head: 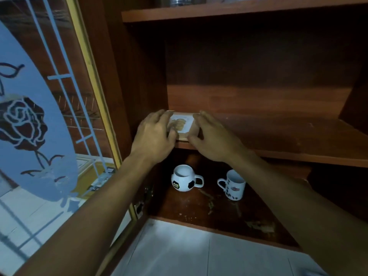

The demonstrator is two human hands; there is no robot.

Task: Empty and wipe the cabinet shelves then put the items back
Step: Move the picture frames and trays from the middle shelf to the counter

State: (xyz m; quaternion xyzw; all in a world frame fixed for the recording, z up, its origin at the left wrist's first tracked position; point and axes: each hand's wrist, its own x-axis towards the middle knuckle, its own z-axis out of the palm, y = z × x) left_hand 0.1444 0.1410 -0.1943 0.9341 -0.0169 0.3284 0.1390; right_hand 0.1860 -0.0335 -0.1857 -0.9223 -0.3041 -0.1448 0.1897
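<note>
**Clearing the middle shelf, one item to go**

Reaching into the open cabinet, a person closes both hands on a flat square box (184, 124) at the front left corner of the middle shelf (278, 132). The left hand (157, 132) curls its fingers over the box's left side. The right hand (213, 134) presses fairly straight fingers along its right side, with the thumb at the front corner.

The lower shelf (199, 212) is stained and crumbed, so this looks like the emptying stage, with wiping yet to come. The next move probably calls for a level lift clear of the shelf's lip.

Below, a football-patterned mug (186, 180) and a white printed mug (234, 185) stand upright and apart; what shows of their insides looks empty. A shiny vessel (180, 1) sits on the top shelf, its contents out of sight.
</note>
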